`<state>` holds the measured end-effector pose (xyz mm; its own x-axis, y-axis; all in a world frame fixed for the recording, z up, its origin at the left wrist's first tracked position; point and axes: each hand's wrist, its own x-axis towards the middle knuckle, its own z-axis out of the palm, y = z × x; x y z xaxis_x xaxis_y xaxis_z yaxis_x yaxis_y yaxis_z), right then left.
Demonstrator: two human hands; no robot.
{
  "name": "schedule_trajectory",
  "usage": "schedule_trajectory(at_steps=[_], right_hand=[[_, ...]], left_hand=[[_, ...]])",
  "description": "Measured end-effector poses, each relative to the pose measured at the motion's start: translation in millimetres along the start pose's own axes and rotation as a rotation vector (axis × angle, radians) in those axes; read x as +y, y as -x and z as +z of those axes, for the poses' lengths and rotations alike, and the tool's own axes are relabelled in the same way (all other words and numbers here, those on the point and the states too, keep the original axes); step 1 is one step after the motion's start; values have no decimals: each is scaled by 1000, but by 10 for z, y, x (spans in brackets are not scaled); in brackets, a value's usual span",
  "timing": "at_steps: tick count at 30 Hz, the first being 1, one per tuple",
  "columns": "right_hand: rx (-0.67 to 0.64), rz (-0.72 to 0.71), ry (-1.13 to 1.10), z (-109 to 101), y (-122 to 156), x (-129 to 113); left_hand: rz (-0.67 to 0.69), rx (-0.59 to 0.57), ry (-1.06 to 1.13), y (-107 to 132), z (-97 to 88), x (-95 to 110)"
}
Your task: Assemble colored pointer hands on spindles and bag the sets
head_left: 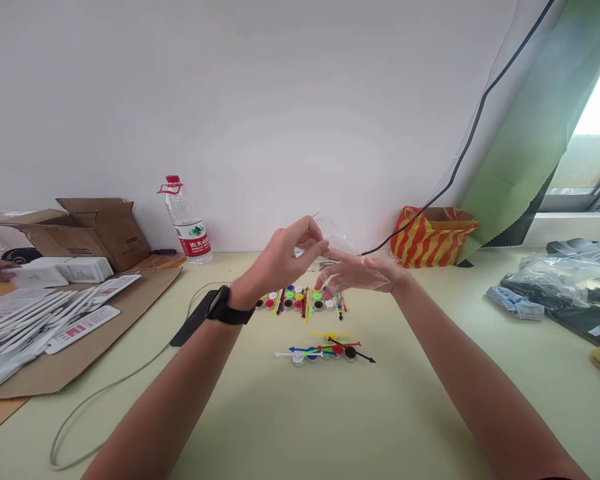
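Two hands worked a clear bag [337, 252] at the centre of the frame, above the bench [260, 413].
The left hand [280, 261] pinched the bag's upper edge narrowly. The right hand [363, 273], fingers loosely spread, lay under or inside the film; which one could not be told. A light pinch and slow parting seemed best, directly over the coloured pieces [300, 300] below.

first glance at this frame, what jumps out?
Mid-frame, the left hand pinches a clear plastic bag that drapes over the open right hand, above the pale green table. Under the hands lie two clusters of bright caps and arrow pointers, the loudest colour in view. By the back wall, a red-and-yellow striped bag stands on the right and a red-capped water bottle on the left.
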<state>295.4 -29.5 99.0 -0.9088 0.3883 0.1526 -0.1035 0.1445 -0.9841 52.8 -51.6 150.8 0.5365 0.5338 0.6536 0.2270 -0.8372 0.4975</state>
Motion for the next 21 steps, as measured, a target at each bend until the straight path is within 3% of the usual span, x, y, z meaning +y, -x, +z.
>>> schedule_trajectory(at_steps=[6, 13, 21], right_hand=[[32, 78, -32, -76, 57, 49], [-1, 144, -81, 14, 47, 4], [33, 160, -68, -110, 146, 107]], left_hand=[[-146, -150, 101, 0, -118, -86], [-161, -49, 226, -14, -117, -180], [-247, -244, 373, 1, -191, -208]])
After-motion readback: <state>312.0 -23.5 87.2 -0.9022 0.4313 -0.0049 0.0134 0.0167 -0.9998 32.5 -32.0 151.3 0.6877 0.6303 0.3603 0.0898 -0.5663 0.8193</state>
